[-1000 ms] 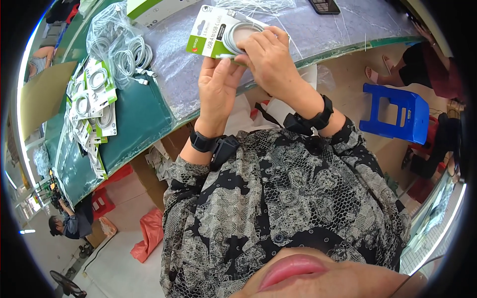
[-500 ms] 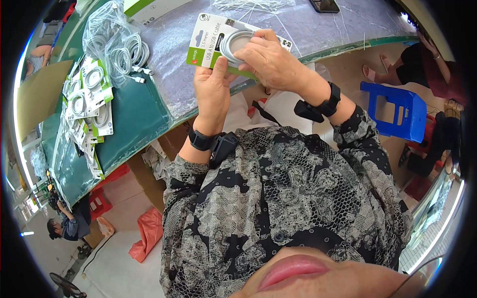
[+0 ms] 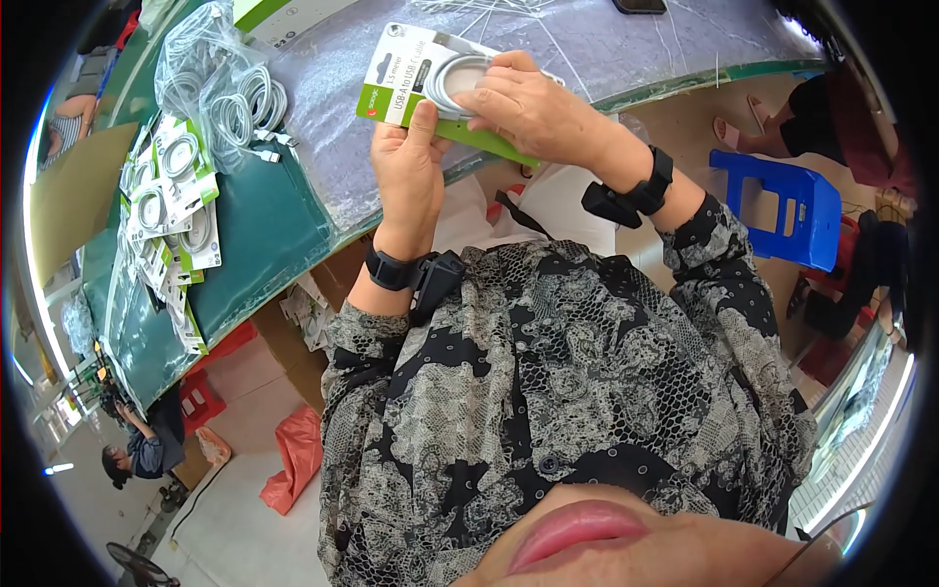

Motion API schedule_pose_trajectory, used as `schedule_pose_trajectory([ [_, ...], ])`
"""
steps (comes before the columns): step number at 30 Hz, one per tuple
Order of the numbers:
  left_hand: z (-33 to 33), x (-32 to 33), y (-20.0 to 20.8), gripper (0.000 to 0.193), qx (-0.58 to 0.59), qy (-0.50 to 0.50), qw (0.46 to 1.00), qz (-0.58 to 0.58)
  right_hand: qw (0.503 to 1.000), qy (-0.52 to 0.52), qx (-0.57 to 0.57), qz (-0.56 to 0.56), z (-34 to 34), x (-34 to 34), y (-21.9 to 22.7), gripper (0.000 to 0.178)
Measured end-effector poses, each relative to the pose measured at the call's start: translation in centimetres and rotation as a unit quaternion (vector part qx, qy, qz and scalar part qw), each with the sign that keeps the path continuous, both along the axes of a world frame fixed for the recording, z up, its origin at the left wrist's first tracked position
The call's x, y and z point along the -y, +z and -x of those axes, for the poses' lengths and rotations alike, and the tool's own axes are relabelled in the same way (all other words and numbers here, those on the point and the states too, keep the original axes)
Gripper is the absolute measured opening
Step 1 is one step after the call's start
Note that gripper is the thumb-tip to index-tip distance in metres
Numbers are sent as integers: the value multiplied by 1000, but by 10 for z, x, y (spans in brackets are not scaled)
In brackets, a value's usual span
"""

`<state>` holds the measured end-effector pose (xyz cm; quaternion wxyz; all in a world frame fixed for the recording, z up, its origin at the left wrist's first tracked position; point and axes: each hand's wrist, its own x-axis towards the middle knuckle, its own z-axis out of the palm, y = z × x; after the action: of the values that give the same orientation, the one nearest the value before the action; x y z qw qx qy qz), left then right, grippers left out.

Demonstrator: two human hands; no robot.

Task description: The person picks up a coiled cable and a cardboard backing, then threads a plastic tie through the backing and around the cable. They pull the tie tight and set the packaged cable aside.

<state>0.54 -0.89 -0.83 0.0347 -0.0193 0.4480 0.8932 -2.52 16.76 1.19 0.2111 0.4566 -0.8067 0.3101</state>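
Note:
My left hand grips the lower edge of a white and green cardboard cable card, thumb on its front and fingers behind. A white charging cable, wound into a coil, lies against the front of the card. My right hand is closed over the coil's right side, its fingertips pressed down on the cable. What those fingertips pinch beneath them is partly hidden. Below my right hand a green part of the card sticks out. Both hands hold the card up above the table's near edge.
Several carded cables lie piled on the green table mat at left. Beside them is a clear bag of coiled cables. Thin white ties and a dark phone lie farther back. A blue stool stands at right.
The card has shifted slightly left and tilted, and more of its green part shows below my right hand. My right hand stays on the coil.

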Motion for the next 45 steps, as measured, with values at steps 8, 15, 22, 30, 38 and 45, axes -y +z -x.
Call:
schedule_pose_trajectory([
  [8, 7, 22, 14, 22, 20, -31, 997, 73, 971, -131, 110, 167, -2, 11, -5, 16],
  [15, -5, 12, 40, 18, -217, 179, 852, 441, 944, -173, 186, 212, -2, 19, -4, 15],
  [22, -5, 2, 39, 17, -39, -18, 951, 307, 938, -162, 165, 259, -13, 23, -3, 16],
  [30, -11, -8, 21, 15, 26, 6, 989, 145, 961, -197, -50, 188, -15, 30, -4, 24],
  [38, -10, -4, 19, 11, 6, 12, 995, 95, 973, -175, -112, 98, -20, 22, 5, 21],
  [45, -13, 2, 24, 11, 49, -133, 985, -97, 976, -159, -99, 110, -25, 17, 9, 23],
])
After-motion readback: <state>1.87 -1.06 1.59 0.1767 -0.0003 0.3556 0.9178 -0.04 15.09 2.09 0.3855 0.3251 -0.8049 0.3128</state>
